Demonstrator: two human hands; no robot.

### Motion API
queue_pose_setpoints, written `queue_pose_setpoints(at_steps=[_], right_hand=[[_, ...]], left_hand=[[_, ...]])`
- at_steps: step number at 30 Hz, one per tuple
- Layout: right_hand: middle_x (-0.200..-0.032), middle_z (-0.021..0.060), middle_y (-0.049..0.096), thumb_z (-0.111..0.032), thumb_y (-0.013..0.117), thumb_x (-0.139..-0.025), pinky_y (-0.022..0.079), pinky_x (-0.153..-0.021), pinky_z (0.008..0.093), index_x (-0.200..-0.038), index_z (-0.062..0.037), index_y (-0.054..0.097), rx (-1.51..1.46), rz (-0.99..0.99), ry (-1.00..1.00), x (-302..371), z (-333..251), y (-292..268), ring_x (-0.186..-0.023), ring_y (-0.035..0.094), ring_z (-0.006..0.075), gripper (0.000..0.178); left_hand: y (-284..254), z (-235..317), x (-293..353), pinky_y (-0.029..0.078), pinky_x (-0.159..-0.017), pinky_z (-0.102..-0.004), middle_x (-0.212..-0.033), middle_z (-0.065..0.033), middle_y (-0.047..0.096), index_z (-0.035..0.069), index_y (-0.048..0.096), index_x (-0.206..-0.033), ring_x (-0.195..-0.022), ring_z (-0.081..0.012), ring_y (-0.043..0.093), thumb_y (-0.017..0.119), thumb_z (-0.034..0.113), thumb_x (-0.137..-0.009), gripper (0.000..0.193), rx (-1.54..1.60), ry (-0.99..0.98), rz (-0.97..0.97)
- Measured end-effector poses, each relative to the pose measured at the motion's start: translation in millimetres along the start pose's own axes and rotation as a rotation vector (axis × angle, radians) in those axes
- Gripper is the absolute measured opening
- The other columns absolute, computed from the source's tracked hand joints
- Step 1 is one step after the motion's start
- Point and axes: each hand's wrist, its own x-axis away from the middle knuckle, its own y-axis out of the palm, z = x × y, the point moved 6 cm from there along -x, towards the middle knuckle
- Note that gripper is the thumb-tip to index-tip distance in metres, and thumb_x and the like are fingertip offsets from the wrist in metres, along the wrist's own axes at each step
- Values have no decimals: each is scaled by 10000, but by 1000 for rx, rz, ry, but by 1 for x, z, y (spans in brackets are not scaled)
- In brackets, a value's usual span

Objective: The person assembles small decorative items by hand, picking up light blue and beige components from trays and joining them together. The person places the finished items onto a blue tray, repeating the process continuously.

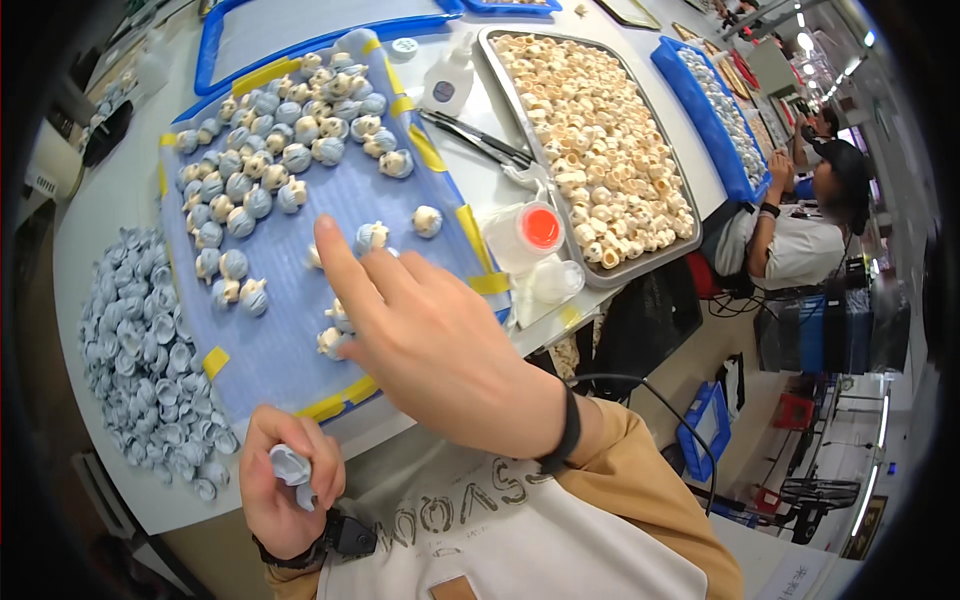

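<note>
My right hand (450, 350) reaches over a blue-lined tray (290, 365) edged with yellow tape. Its index finger is stretched out, and several small blue-and-cream pieces lie by and partly under the fingers; none is seen gripped. One of these round pieces (427, 221) rests just beyond the hand. More of the blue-and-cream pieces (297, 157) crowd the tray's far and left parts. Close to the tray's near edge, my left hand (262, 500) is closed around pale blue curved shells (289, 465). How many it holds is partly hidden by the fingers.
A heap of blue shells (130, 350) lies left of the tray. At right stand a metal tray of cream pieces (610, 150), a jar with an orange-red top (541, 228), black tweezers (475, 135) and a white bottle (449, 80). Another person (800, 240) sits far right.
</note>
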Motion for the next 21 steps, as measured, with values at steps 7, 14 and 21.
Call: queue_pose_setpoints(at_steps=[7, 14, 21], right_hand=[[-804, 113, 657, -3, 626, -753, 479, -591, 281, -1049, -29, 620, 245, 455, 283, 49, 109, -133, -675, 617, 160, 297], [-901, 169, 625, -190, 670, -743, 476, -716, 348, -953, -13, 667, 533, 190, 554, 81, 281, -167, -781, 608, 286, 274], [-863, 66, 643, -72, 682, -757, 443, -715, 274, -930, -2, 619, 171, 421, 295, 56, 163, -158, -797, 586, 142, 197]], left_hand=[[-3, -2, 4, 291, -403, -187, -694, -110, 531, -36, 460, -1061, -447, -59, 388, 490, 402, -917, 462, -87, 31, 85], [5, -7, -1, 303, -451, -189, -808, -132, 582, -74, 488, -1120, -477, -46, 381, 510, 419, -911, 536, -109, -123, -18], [9, -16, -3, 305, -494, -181, -851, -73, 576, -54, 471, -1180, -552, -46, 380, 483, 356, -940, 475, 57, -231, -29]])
